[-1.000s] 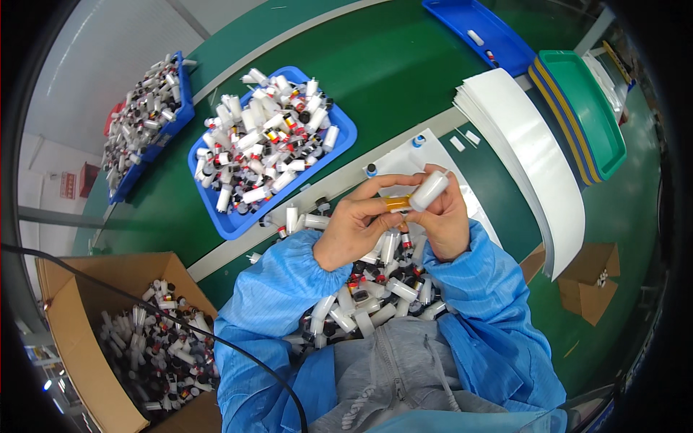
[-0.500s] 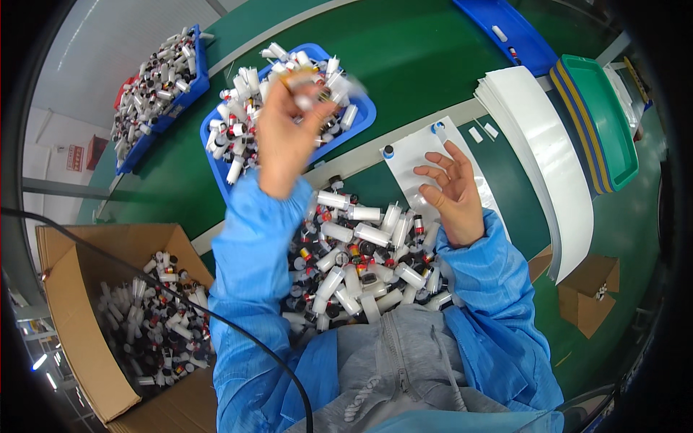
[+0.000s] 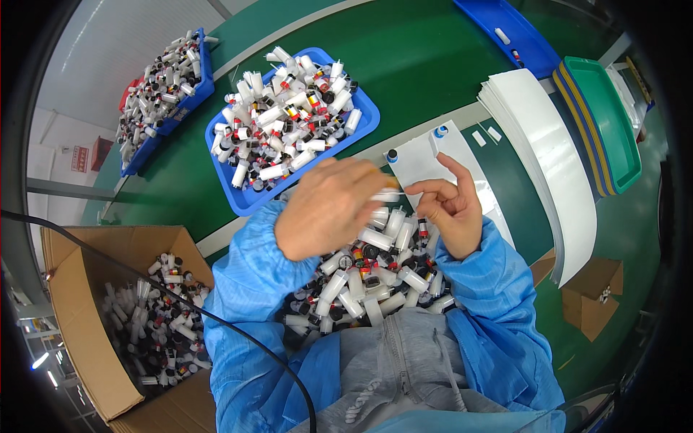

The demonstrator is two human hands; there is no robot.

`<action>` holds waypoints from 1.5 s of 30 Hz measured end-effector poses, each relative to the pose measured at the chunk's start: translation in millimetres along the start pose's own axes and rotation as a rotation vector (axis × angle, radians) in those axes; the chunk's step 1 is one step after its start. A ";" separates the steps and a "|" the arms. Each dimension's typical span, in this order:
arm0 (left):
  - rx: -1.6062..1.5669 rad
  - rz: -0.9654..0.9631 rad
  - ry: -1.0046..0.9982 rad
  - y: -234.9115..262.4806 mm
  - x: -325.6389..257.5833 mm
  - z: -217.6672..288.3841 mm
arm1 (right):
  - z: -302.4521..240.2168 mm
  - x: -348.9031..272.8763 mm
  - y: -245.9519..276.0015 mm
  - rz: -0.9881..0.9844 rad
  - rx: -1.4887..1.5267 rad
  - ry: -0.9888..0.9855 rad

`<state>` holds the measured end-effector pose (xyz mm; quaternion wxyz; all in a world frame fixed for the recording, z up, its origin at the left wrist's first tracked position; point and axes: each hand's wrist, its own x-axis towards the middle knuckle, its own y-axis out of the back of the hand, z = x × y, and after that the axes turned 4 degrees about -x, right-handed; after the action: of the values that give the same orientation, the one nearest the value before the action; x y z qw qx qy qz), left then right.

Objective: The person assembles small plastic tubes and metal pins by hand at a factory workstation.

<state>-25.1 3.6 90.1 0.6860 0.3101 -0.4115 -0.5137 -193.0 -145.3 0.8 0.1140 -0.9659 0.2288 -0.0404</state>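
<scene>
My left hand (image 3: 328,206) is closed, knuckles up, around a white tube-shaped piece (image 3: 388,195) whose end pokes out past the fingertips. The fingers hide most of it, and it is slightly blurred. My right hand (image 3: 451,209) is beside that end, index finger stretched and the other fingers loosely bent apart. A thin white tip reaches toward its fingertips; whether they touch I cannot tell. Below both hands lies a pile of white tubes (image 3: 375,285) with black, red and yellow parts. Beyond my left hand stands a blue tray (image 3: 370,119) heaped with similar tubes.
A white sheet (image 3: 411,157) bears two small dark-capped blue pieces. Right of it are stacked white sheets (image 3: 552,159) and green and yellow trays (image 3: 613,130). A cardboard box (image 3: 90,325) of tubes stands at left, a filled blue tray (image 3: 206,79) behind. A black cable (image 3: 180,299) crosses the left side.
My left hand has come from above the heaped blue tray, moving right and toward me, with a piece in it. My right hand has bent its fingers more and now meets the left hand closely.
</scene>
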 end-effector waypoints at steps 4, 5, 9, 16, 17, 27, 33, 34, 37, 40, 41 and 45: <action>-0.153 0.024 -0.071 -16.2 17.2 17.5 | -7.3 -7.6 -17.6 0.055 -0.050 0.195; -0.157 0.027 -0.078 -27.1 19.0 18.1 | -7.5 -7.2 -17.1 0.059 -0.057 0.198; -0.417 0.364 0.078 -63.4 19.2 11.8 | -3.2 -2.3 4.1 0.150 0.089 0.053; -0.278 0.248 0.095 -80.3 10.7 -2.6 | -9.4 6.6 -6.6 0.144 0.146 0.256; -0.276 0.250 0.099 -78.8 11.0 -2.3 | -8.5 6.7 -0.6 0.140 0.148 0.254; -1.100 0.120 0.363 -86.1 10.6 -2.6 | -9.4 1.3 6.0 0.100 0.111 0.274; -0.222 0.238 0.078 -74.0 13.1 -1.6 | -8.5 2.4 1.3 0.150 -0.026 0.277; -0.227 0.242 0.175 -74.7 12.2 0.0 | -6.7 2.6 2.6 0.075 0.054 0.287; -0.222 0.286 0.175 -77.4 12.3 -4.7 | -2.5 2.9 -1.5 -0.009 0.129 0.271; -0.944 0.188 0.367 -85.2 12.3 -5.0 | 2.3 4.4 0.8 0.032 0.087 0.315; -0.951 0.182 0.358 -86.1 12.3 -5.2 | 2.1 5.2 1.9 0.044 0.107 0.338; -1.424 -0.013 0.489 -74.0 13.2 -9.0 | -3.7 3.7 5.3 0.063 0.049 0.329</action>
<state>-48.6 -29.8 26.4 0.7894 -0.1007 0.1863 -0.5762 -192.4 -152.4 3.2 0.0999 -0.9355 0.2734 -0.2000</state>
